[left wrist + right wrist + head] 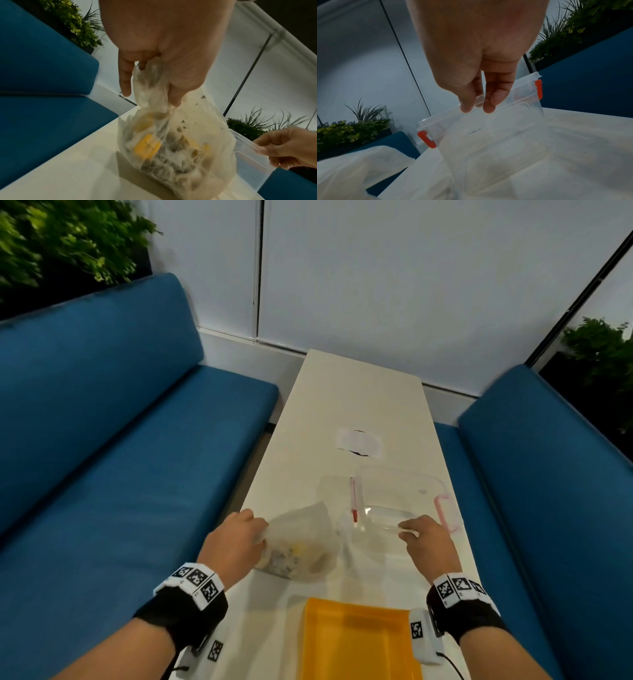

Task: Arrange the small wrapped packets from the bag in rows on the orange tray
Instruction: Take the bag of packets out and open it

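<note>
A translucent plastic bag [301, 546] holding several small wrapped packets [147, 147], some yellow, stands on the white table [342, 392]. My left hand [260, 529] grips its bunched neck from the left; the left wrist view shows the fingers curled round the gathered plastic [150, 97]. My right hand [407, 534] pinches the near rim of a clear plastic container [394, 501] with red clips [426, 139], just right of the bag. The orange tray [356, 642] lies empty at the table's near edge, between my wrists.
A white paper item [358, 443] lies farther up the table. Blue benches flank the table on the left [120, 457] and right [548, 474]. Behind them stand plants [68, 241], and a white wall closes off the far end.
</note>
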### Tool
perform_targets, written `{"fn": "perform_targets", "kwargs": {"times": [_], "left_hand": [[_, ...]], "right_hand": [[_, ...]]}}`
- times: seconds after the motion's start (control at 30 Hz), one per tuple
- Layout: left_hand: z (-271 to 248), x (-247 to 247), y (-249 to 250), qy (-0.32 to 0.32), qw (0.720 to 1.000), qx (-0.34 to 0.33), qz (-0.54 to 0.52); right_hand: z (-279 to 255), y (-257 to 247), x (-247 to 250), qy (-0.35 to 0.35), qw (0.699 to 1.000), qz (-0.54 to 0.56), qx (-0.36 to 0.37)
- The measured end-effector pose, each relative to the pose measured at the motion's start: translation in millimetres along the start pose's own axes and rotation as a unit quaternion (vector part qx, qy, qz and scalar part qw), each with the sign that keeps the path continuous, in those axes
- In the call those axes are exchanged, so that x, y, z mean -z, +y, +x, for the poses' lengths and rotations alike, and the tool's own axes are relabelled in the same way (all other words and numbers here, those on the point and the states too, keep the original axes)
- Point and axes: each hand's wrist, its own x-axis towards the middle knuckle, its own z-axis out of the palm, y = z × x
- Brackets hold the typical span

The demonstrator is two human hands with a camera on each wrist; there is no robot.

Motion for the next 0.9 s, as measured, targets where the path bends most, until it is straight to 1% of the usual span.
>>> {"fn": "perform_targets", "kwargs": {"times": [0.17, 0.23, 0.27, 0.3, 0.33, 0.37, 0.4, 0.43, 0.47, 0.5, 0.53, 0.57, 0.67, 0.7, 0.73, 0.8, 0.87, 0.9], "left_hand": [[-12, -8, -18, -0.044, 0.994, -0.034, -0.098], [-21, -2, -25, -0.053, 0.980, -0.052, -0.185], [-25, 2, -28, -0.030, 0.968, -0.054, -0.242], [-28, 5, -31, 0.010, 0.956, -0.035, -0.290], [-28, 8, -32, 0.065, 0.942, -0.003, -0.329], [-26, 8, -36, 0.106, 0.929, 0.056, -0.349], [-24, 10, -39, 0.114, 0.917, 0.127, -0.361], [-21, 11, -43, 0.085, 0.904, 0.195, -0.370], [-18, 11, -47, 0.047, 0.891, 0.236, -0.385], [-14, 9, -50, 0.016, 0.877, 0.254, -0.407], [-11, 8, -52, 0.008, 0.863, 0.253, -0.437], [-9, 9, -50, 0.018, 0.858, 0.239, -0.455], [-8, 19, -41, 0.074, 0.868, 0.164, -0.463], [-10, 25, -38, 0.088, 0.863, 0.139, -0.478], [-13, 33, -34, 0.098, 0.853, 0.115, -0.499], [-21, 45, -29, 0.103, 0.844, 0.066, -0.522], [-30, 54, -25, 0.101, 0.850, 0.025, -0.516], [-35, 58, -23, 0.103, 0.849, 0.017, -0.518]], "right_hand": [[-2, 7, 9, 0.006, 1.000, 0.005, -0.024], [-7, 5, 16, 0.006, 1.000, -0.005, -0.028], [-11, 3, 19, 0.015, 1.000, -0.017, -0.022], [-16, -1, 21, 0.035, 0.999, -0.028, -0.009], [-21, -8, 22, 0.062, 0.998, -0.031, 0.010], [-26, -18, 21, 0.086, 0.995, -0.023, 0.034], [-31, -30, 19, 0.098, 0.993, -0.008, 0.061], [-36, -42, 15, 0.095, 0.991, 0.006, 0.089], [-40, -56, 9, 0.081, 0.990, 0.016, 0.117], [-44, -68, 2, 0.061, 0.988, 0.024, 0.141], [-47, -80, -5, 0.041, 0.986, 0.032, 0.160], [-50, -91, -12, 0.023, 0.984, 0.042, 0.174], [-57, -120, -21, -0.010, 0.978, 0.075, 0.194], [-58, -130, -20, -0.012, 0.975, 0.081, 0.206], [-60, -141, -17, -0.010, 0.971, 0.084, 0.225], [-63, -164, -10, -0.012, 0.958, 0.085, 0.275], [-68, -190, -5, -0.030, 0.940, 0.076, 0.330], [-72, -202, -3, -0.043, 0.930, 0.062, 0.360]]}}
